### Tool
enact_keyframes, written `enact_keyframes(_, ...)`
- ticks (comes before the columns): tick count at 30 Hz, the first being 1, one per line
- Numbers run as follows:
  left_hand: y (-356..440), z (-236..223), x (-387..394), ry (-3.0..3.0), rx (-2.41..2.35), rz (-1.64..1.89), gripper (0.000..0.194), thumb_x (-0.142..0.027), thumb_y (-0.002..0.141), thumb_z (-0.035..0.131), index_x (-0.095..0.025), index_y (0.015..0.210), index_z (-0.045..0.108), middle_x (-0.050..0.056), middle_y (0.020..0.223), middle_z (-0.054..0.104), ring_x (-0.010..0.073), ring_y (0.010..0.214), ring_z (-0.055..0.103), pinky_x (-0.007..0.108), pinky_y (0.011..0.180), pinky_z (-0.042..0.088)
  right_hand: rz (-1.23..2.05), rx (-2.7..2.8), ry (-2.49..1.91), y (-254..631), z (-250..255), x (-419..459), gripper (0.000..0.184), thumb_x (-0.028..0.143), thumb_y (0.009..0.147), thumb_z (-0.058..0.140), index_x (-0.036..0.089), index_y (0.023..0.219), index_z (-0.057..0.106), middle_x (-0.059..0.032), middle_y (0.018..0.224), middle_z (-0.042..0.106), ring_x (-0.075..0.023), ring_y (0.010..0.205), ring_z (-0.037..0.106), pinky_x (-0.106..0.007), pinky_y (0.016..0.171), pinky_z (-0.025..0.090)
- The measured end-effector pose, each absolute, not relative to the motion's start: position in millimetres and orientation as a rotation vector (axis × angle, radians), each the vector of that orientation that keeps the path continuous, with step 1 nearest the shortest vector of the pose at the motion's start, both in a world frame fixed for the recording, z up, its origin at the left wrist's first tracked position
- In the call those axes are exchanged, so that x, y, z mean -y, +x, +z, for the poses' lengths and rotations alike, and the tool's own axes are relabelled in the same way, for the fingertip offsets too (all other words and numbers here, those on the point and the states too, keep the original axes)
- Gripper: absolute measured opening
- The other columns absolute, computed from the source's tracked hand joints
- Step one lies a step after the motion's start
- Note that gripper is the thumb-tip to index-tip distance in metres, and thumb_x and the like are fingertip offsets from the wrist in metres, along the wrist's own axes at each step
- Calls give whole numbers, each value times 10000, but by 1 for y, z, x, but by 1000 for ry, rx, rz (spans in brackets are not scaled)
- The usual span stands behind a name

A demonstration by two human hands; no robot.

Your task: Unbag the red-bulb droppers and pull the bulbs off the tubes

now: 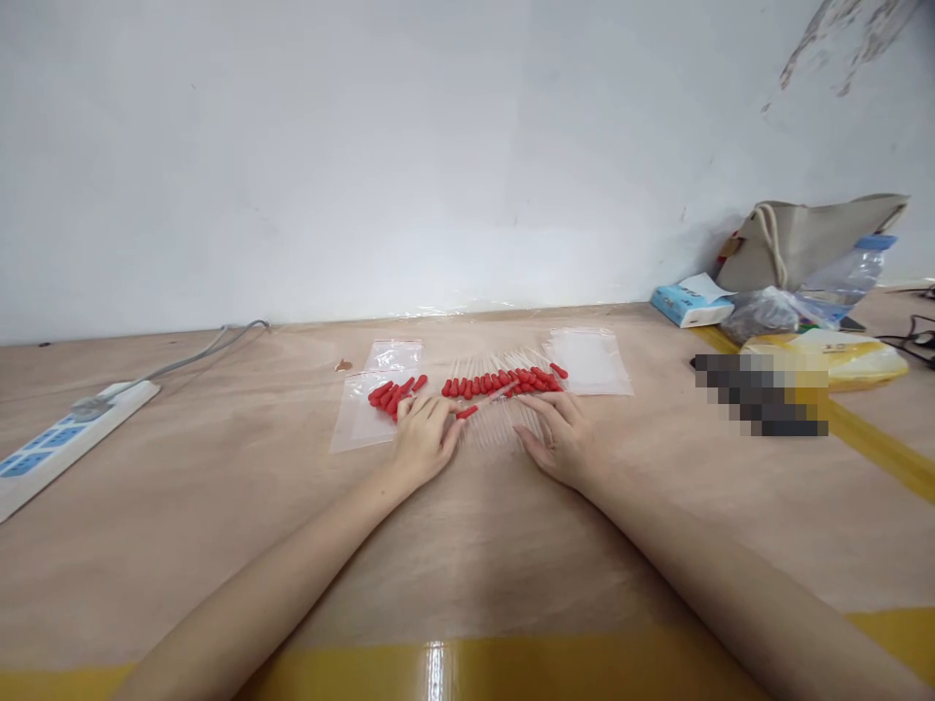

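A row of clear droppers with red rubber bulbs lies across the wooden table. My left hand rests flat beside them, fingers stretched toward a single dropper and a clear bag that holds several red-bulbed droppers. My right hand lies flat on the glass stems of the row, fingers spread. Neither hand holds anything.
Empty clear bags lie at the back and to the right. A white power strip with its cable sits far left. A tissue pack, a canvas bag, plastic bags stand at right. Yellow tape marks the front edge.
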State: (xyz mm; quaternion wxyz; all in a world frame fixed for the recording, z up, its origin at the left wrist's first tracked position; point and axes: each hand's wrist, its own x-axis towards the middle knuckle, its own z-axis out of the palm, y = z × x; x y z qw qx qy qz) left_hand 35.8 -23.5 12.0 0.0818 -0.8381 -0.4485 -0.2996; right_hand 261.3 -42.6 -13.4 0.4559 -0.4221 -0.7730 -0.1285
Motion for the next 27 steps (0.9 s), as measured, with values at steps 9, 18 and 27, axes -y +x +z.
enact_keyframes(9,9,5,48,-2615,1078,-1038,86,-247,835,499,-223,856,580,5,877,676,163,846,562,369,841,283,-396,2162,-949,253,-3,48,293,346,828,518,227,1092,566,-37,922,652,-189,957,516,-436,957,256)
enact_keyframes(18,17,8,51,-2690,1134,-972,224,-334,817,523,-229,1005,589,32,970,659,180,910,532,368,855,307,-386,2251,-911,238,-7,54,196,279,857,469,227,929,644,7,640,604,-125,703,486,-388,919,252)
enact_keyframes(27,19,8,49,-2691,1023,-865,140,-308,841,501,-226,832,614,-9,813,673,163,840,529,375,871,282,-339,2241,-786,238,-9,57,171,243,854,476,243,910,638,37,594,573,-103,657,445,-353,886,253)
